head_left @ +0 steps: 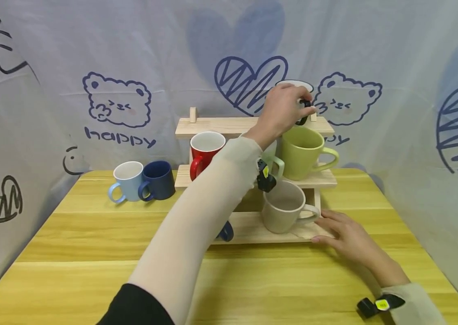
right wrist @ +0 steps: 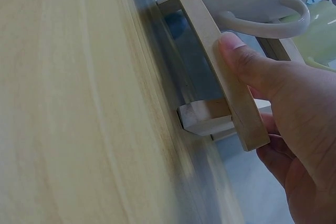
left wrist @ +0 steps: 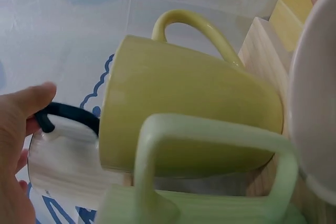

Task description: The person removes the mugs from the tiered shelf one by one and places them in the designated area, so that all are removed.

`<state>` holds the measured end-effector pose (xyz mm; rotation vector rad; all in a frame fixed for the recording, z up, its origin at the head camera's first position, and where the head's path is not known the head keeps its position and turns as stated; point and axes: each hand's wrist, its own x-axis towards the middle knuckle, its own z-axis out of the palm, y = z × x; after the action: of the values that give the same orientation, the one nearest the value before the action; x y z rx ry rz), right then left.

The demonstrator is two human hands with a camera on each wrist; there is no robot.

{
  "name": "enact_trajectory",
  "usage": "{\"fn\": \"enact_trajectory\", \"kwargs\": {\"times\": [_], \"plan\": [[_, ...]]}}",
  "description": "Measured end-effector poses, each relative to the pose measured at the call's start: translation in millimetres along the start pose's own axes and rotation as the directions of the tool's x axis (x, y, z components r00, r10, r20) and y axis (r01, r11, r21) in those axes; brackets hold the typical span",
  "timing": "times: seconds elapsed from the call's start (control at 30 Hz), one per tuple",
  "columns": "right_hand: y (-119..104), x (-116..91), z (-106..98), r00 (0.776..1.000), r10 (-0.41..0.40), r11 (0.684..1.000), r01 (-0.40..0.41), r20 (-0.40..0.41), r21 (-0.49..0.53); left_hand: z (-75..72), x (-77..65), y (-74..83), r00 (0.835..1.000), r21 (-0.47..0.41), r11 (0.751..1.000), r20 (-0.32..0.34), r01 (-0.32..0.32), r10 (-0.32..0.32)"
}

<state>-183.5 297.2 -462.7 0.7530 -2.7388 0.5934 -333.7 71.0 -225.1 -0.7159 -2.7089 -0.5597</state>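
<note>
On the top tier of a wooden shelf rack [head_left: 212,126], my left hand [head_left: 283,106] pinches a white mug [left wrist: 68,166] by its dark handle [left wrist: 73,111]. That mug is mostly behind the hand in the head view. My right hand [head_left: 348,237] grips the front right corner of the lowest board [right wrist: 239,98], thumb on top and fingers underneath. Just beside its thumb stands a beige mug [head_left: 279,214] with its handle to the right. A yellow-green mug [head_left: 300,153] and a pale green mug [left wrist: 210,135] are on the middle tier, below my left hand.
A red mug [head_left: 206,146] stands at the middle tier's left. On the table [head_left: 91,280], left of the rack, are a light blue mug [head_left: 131,185] and a navy mug [head_left: 164,180]. My left forearm hides most of a dark blue mug [head_left: 226,231] on the bottom tier.
</note>
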Motion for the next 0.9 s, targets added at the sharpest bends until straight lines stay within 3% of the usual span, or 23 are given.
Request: {"fn": "enact_trajectory", "kwargs": {"times": [0.17, 0.4, 0.7, 0.9], "plan": [[-1.3, -1.0, -2.3, 1.000, 0.004, 1.000, -0.004, 0.001, -0.002, 2.6, -8.4, -1.7, 0.994, -0.016, 0.999, -0.096, 0.043, -0.045], [-1.7, 0.2, -2.3, 1.000, 0.001, 1.000, -0.001, 0.002, -0.012, 7.3, -16.1, -7.4, 0.976, 0.034, 0.994, -0.198, 0.099, -0.091], [-3.7, 0.2, -3.1, 1.000, 0.006, 1.000, -0.006, 0.011, -0.005, 12.5, -22.0, -18.1, 0.970, 0.000, 0.987, -0.182, 0.164, -0.161], [-5.4, 0.7, -4.7, 0.999, 0.028, 1.000, -0.028, 0.033, 0.002, 13.7, -23.9, -26.8, 0.965, -0.038, 0.986, -0.202, 0.162, -0.166]]}}
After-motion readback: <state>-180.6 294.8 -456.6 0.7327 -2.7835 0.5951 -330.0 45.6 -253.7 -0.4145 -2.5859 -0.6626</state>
